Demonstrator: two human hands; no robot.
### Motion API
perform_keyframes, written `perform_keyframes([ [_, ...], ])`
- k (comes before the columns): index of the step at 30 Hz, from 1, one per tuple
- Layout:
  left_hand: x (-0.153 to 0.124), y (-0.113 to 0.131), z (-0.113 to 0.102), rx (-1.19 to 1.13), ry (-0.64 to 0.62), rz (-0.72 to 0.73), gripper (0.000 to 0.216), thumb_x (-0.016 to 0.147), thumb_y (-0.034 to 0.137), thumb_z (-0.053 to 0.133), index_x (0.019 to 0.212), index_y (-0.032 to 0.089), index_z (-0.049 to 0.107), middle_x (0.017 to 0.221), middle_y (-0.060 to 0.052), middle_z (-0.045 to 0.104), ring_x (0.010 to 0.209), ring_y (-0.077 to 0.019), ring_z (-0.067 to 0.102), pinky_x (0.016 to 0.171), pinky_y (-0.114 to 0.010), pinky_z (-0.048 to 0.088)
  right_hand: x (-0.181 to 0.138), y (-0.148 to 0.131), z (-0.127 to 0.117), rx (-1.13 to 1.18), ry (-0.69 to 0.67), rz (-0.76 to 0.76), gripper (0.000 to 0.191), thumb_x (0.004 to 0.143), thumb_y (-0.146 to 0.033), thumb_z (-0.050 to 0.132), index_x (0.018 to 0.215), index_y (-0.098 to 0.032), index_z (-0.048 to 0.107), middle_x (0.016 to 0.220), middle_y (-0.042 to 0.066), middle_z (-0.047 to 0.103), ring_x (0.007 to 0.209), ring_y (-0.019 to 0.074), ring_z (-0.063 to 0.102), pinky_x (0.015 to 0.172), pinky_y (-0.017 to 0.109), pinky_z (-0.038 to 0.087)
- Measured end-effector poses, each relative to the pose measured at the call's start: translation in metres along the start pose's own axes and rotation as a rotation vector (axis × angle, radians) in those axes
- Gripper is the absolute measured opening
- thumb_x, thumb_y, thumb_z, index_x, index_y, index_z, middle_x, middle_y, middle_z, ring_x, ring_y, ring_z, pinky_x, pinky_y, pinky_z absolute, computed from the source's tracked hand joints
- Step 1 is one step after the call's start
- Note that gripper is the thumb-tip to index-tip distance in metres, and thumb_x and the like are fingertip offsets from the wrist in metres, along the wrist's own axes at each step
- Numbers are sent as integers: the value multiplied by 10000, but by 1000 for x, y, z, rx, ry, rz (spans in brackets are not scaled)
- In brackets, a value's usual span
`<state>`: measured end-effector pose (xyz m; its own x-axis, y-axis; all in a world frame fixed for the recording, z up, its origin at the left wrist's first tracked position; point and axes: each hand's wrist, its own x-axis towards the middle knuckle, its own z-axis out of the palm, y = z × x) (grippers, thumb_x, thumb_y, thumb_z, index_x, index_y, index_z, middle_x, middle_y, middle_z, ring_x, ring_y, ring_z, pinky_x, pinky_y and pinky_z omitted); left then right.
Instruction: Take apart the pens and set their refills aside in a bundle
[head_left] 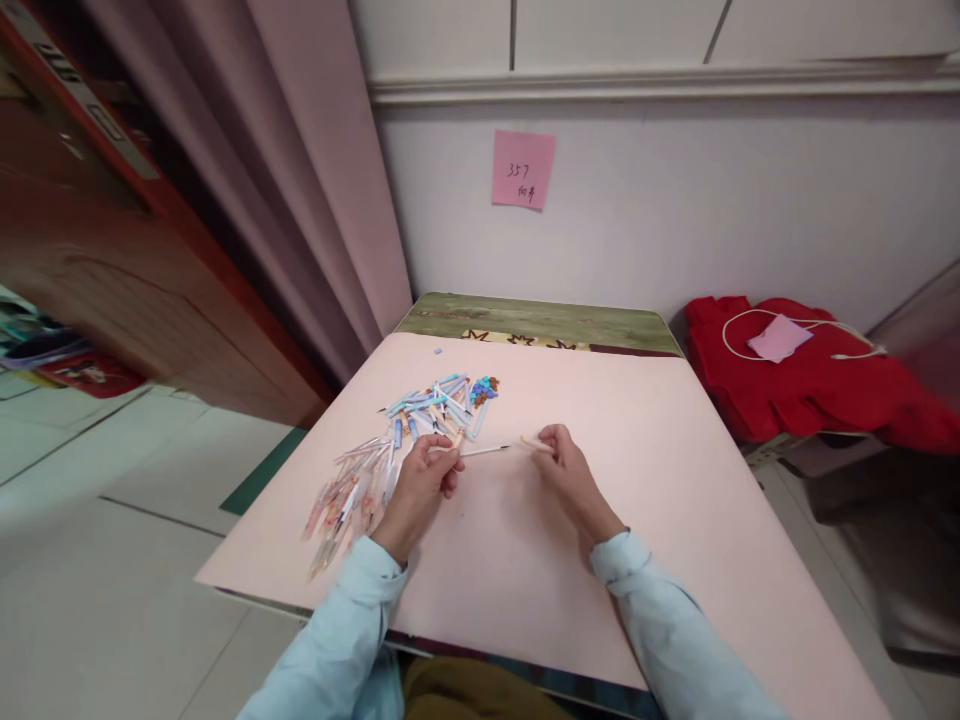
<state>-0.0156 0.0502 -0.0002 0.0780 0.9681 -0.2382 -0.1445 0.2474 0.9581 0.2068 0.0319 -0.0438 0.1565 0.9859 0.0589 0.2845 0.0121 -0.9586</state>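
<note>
My left hand (427, 478) is closed in a pinch on a thin white pen refill (484, 451), whose dark tip points right. A short yellowish piece (458, 437) shows at the fingertips of that hand; I cannot tell whether it is gripped. Across from it, my right hand (564, 468) pinches a slim pale-yellow pen part (534, 443), its left end close to the refill's tip. Left of my hands lie blue and white pen parts (431, 405) in a loose heap. Pinkish clear pen barrels (352, 490) spread below them, partly behind my left hand.
Small blue and brown pieces (485, 390) are piled beyond my left hand. One small bluish piece (438, 351) lies near the far edge of the pink-covered table (720, 560). A red cloth (720, 380) with a white cable (832, 325) sits at right; a wooden door (150, 270) stands left.
</note>
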Motion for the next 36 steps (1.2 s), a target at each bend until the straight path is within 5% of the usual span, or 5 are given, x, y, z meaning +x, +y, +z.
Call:
perform_keyframes([
  [9, 0, -10, 7, -475, -48, -84, 292, 701, 270, 791, 851, 144, 573, 579, 75, 456, 451, -30, 384, 398, -144, 263, 13, -15, 39, -770, -80, -86, 228, 833, -218, 559, 982, -300, 711, 948, 10, 741, 820, 186, 650, 647, 250, 379],
  [15, 2, -23, 34, -641, -38, -203, 202, 821, 291, 694, 767, 124, 595, 682, -19, 614, 548, -73, 560, 509, -183, 475, -3, 2, -15, -491, -34, -109, 137, 749, -242, 599, 800, -246, 726, 635, -19, 662, 582, 151, 558, 562, 239, 346],
  [19, 19, -29, 66, -762, -63, -292, 191, 858, 189, 578, 675, 136, 576, 820, -128, 707, 804, -191, 701, 771, -340, 587, -3, 12, -45, -168, 209, -35, 192, 794, -366, 586, 753, -197, 669, 553, -43, 525, 518, 130, 436, 502, 231, 310],
  [26, 71, -24, 111, -940, -22, -333, 225, 868, 33, 492, 676, 141, 538, 844, -111, 710, 865, -163, 710, 814, -321, 594, 9, 14, -11, -63, 418, -72, 344, 829, -493, 591, 664, -192, 564, 552, -58, 444, 535, 115, 383, 529, 228, 327],
  [36, 76, -36, 112, -995, -188, -383, 89, 896, 103, 562, 825, 135, 605, 716, -9, 588, 597, -65, 567, 592, -190, 522, 7, 11, -11, -161, 530, -176, 356, 875, -458, 596, 640, -202, 518, 531, -55, 455, 504, 105, 386, 532, 232, 330],
])
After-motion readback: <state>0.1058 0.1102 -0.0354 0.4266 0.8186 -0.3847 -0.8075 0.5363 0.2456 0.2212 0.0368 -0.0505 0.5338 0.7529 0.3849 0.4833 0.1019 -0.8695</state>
